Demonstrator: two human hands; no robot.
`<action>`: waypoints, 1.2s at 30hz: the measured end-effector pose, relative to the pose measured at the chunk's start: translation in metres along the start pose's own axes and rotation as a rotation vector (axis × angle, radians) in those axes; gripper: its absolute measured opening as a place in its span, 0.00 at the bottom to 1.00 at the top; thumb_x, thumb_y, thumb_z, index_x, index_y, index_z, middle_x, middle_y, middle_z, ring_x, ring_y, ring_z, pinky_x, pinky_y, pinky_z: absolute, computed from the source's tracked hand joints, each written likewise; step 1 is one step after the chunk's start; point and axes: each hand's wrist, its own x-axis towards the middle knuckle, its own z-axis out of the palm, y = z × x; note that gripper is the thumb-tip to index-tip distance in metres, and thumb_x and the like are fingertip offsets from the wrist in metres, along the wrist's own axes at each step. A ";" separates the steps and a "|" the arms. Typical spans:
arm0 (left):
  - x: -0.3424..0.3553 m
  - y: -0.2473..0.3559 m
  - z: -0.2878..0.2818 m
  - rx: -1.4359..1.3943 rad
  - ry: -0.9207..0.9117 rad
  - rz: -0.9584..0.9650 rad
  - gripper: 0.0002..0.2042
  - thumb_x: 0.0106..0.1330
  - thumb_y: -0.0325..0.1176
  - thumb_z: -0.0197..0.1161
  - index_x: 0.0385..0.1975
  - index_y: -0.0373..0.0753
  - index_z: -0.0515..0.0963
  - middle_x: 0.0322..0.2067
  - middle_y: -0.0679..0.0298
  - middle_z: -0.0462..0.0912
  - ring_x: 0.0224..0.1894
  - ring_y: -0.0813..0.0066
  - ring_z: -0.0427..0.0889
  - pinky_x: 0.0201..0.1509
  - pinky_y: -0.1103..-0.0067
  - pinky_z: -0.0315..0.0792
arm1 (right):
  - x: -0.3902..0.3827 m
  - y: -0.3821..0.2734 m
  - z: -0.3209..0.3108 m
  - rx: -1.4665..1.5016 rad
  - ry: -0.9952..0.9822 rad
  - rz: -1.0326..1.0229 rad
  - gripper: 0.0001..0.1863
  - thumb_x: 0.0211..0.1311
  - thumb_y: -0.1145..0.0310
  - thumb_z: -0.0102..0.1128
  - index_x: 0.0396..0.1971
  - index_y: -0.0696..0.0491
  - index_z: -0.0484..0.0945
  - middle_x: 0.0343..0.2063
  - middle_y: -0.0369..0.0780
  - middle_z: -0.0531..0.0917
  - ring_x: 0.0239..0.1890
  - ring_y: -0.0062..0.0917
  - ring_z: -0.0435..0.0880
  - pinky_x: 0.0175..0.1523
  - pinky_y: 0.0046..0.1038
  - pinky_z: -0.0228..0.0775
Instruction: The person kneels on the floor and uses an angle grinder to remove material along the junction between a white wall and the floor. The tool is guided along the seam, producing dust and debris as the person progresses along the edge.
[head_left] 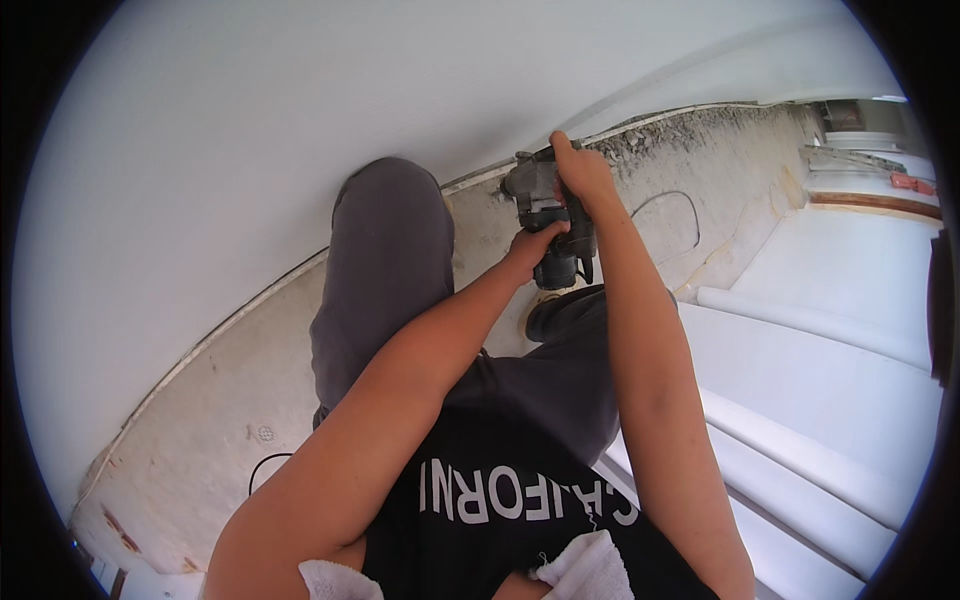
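A dark rotary hammer (536, 186) is held low at the foot of the white wall, in front of my knees. Its front end points toward the wall's base; the tip of any bit is hidden. My right hand (583, 178) is closed around the handle on its right side. Lower down, my left hand (538, 248) grips the body from the left, with its thumb lying across it. Some of the fingers of both hands are hidden behind the tool.
Broken rubble (650, 140) lies along the wall's base to the right. A thin black cable (696, 220) loops over the dusty concrete floor (735, 190). The white wall (250, 130) rises close ahead. White panels (800, 325) stand at right, and a red object (912, 184) lies farther off.
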 end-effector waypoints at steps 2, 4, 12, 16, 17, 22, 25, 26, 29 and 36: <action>0.001 0.002 0.001 -0.002 -0.009 0.007 0.27 0.65 0.47 0.71 0.57 0.33 0.77 0.47 0.60 0.85 0.48 0.70 0.84 0.55 0.72 0.76 | -0.001 0.000 0.001 0.003 0.063 -0.043 0.42 0.66 0.37 0.36 0.16 0.60 0.83 0.13 0.45 0.83 0.31 0.39 0.87 0.51 0.33 0.76; 0.004 0.001 0.001 -0.005 0.009 0.035 0.28 0.59 0.48 0.75 0.53 0.35 0.79 0.44 0.62 0.86 0.44 0.71 0.86 0.51 0.73 0.78 | -0.001 -0.002 0.001 -0.009 0.090 -0.022 0.41 0.66 0.38 0.36 0.17 0.60 0.83 0.14 0.46 0.83 0.32 0.40 0.87 0.52 0.34 0.75; 0.011 -0.003 -0.008 -0.064 0.033 0.011 0.26 0.68 0.48 0.68 0.56 0.33 0.77 0.48 0.60 0.85 0.50 0.69 0.84 0.56 0.72 0.76 | 0.007 -0.014 0.005 -0.142 -0.024 -0.087 0.41 0.65 0.37 0.35 0.25 0.60 0.86 0.17 0.44 0.85 0.41 0.41 0.87 0.59 0.33 0.72; 0.017 0.001 -0.009 -0.049 0.011 -0.017 0.27 0.67 0.49 0.69 0.56 0.33 0.77 0.48 0.60 0.85 0.49 0.70 0.84 0.56 0.73 0.76 | 0.017 -0.010 0.006 -0.075 0.044 -0.002 0.42 0.64 0.36 0.34 0.25 0.60 0.87 0.18 0.44 0.86 0.43 0.41 0.86 0.60 0.33 0.71; 0.018 0.001 -0.009 -0.047 0.006 -0.028 0.28 0.67 0.50 0.69 0.57 0.33 0.77 0.48 0.60 0.85 0.49 0.70 0.84 0.56 0.73 0.75 | 0.018 -0.007 0.006 -0.071 0.040 -0.011 0.42 0.64 0.36 0.34 0.25 0.60 0.87 0.19 0.44 0.86 0.44 0.41 0.86 0.61 0.33 0.71; 0.024 -0.011 -0.010 0.040 0.072 0.028 0.30 0.56 0.51 0.76 0.51 0.33 0.80 0.44 0.61 0.86 0.44 0.71 0.85 0.51 0.74 0.77 | 0.019 0.010 0.010 -0.102 0.076 -0.033 0.40 0.65 0.38 0.36 0.22 0.61 0.84 0.19 0.45 0.85 0.37 0.38 0.87 0.53 0.34 0.73; 0.024 -0.015 -0.011 0.052 0.085 0.039 0.31 0.51 0.51 0.79 0.48 0.33 0.82 0.41 0.61 0.87 0.41 0.71 0.86 0.49 0.75 0.78 | 0.017 0.019 0.007 -0.079 0.046 -0.006 0.43 0.67 0.38 0.31 0.22 0.61 0.86 0.17 0.44 0.85 0.45 0.41 0.86 0.61 0.34 0.70; 0.023 -0.014 -0.011 0.054 0.079 0.039 0.31 0.51 0.51 0.79 0.49 0.33 0.82 0.41 0.61 0.87 0.41 0.71 0.86 0.50 0.74 0.78 | 0.017 0.022 0.007 -0.056 0.061 0.007 0.43 0.67 0.39 0.30 0.20 0.61 0.86 0.16 0.44 0.85 0.44 0.41 0.86 0.61 0.34 0.70; 0.021 -0.014 -0.011 0.153 0.072 0.007 0.32 0.52 0.51 0.78 0.50 0.34 0.82 0.43 0.61 0.87 0.42 0.71 0.86 0.50 0.74 0.77 | 0.016 0.030 0.008 0.017 0.074 0.045 0.43 0.69 0.40 0.30 0.19 0.61 0.85 0.15 0.44 0.84 0.40 0.42 0.87 0.59 0.34 0.72; 0.028 -0.037 -0.022 0.131 0.010 -0.009 0.30 0.62 0.48 0.72 0.60 0.37 0.75 0.53 0.61 0.83 0.54 0.70 0.81 0.58 0.72 0.74 | 0.006 0.043 0.025 -0.170 0.034 -0.097 0.41 0.66 0.37 0.39 0.25 0.63 0.86 0.20 0.52 0.85 0.40 0.46 0.88 0.56 0.36 0.75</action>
